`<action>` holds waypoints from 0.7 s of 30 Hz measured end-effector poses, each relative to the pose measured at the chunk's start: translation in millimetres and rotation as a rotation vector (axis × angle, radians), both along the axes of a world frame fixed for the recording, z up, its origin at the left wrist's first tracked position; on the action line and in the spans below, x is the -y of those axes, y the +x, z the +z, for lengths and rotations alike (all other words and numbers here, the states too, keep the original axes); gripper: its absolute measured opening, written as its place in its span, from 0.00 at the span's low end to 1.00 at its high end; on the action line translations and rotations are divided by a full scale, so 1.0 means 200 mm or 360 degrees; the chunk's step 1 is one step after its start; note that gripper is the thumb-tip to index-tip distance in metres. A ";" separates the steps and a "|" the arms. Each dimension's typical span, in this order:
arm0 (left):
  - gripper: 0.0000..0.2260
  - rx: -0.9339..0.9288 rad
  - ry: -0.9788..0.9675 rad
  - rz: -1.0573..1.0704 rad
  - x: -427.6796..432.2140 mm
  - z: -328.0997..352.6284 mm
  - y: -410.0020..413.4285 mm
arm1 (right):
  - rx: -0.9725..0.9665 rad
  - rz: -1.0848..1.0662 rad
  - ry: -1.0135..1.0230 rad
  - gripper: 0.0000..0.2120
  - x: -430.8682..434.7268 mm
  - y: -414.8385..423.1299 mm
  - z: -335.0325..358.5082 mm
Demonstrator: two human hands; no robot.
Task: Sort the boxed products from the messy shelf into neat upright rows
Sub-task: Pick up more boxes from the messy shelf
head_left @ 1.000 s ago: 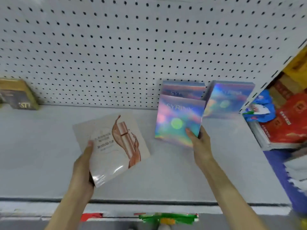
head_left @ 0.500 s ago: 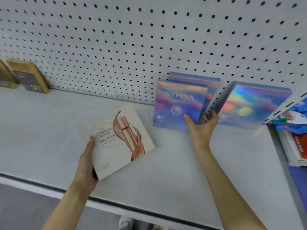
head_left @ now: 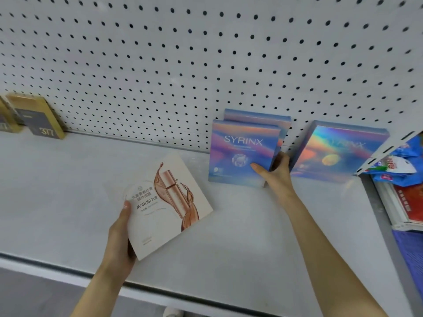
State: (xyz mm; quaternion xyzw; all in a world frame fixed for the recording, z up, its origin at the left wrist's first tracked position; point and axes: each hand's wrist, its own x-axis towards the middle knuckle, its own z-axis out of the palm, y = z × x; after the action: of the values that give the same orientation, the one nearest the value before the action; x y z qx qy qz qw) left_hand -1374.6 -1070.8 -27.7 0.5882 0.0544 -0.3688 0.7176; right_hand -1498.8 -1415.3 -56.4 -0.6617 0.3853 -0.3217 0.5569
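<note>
My left hand (head_left: pixel 119 234) grips a flat cream MARUBI box (head_left: pixel 164 207) by its lower left corner, tilted above the white shelf (head_left: pixel 68 184). My right hand (head_left: pixel 274 173) holds the lower right corner of a holographic SYRINX box (head_left: pixel 240 147), thumb on its front and fingers behind. That box stands upright in front of a second SYRINX box (head_left: pixel 258 114) by the pegboard. A third holographic box (head_left: pixel 336 152) leans against the back wall just to the right.
Gold and dark boxes (head_left: pixel 37 117) stand at the shelf's far left by the pegboard (head_left: pixel 206 53). A white upright (head_left: pixel 386 152) bounds the shelf on the right, with blue and red packets (head_left: pixel 402 170) beyond it. The shelf's front edge (head_left: pixel 160 291) runs below my arms.
My right hand has stood the front SYRINX box upright against the one behind it. The view has shifted closer and leftward. The MARUBI box stays in my left hand.
</note>
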 end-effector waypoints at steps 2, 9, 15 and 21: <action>0.21 0.0003 0.0012 -0.0007 0.00 0.01 0.00 | -0.0003 0.0036 0.0065 0.31 0.02 0.00 0.00; 0.21 0.0003 0.0035 0.0010 0.00 -0.01 0.00 | 0.0021 0.0148 0.0157 0.22 0.02 0.02 0.00; 0.22 0.0035 0.0036 0.0028 0.00 -0.02 0.00 | 0.0141 0.0192 0.0260 0.19 0.01 0.05 0.01; 0.22 0.0034 0.0040 0.0033 0.00 -0.02 0.00 | 0.0218 0.0131 0.0271 0.16 -0.04 0.06 -0.01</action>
State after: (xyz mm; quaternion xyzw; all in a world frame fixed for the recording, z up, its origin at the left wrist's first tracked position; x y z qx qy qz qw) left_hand -1375.3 -1070.2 -31.5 0.6004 0.0574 -0.3544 0.7146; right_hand -1486.1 -1407.0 -59.1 -0.6037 0.3448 -0.3091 0.6489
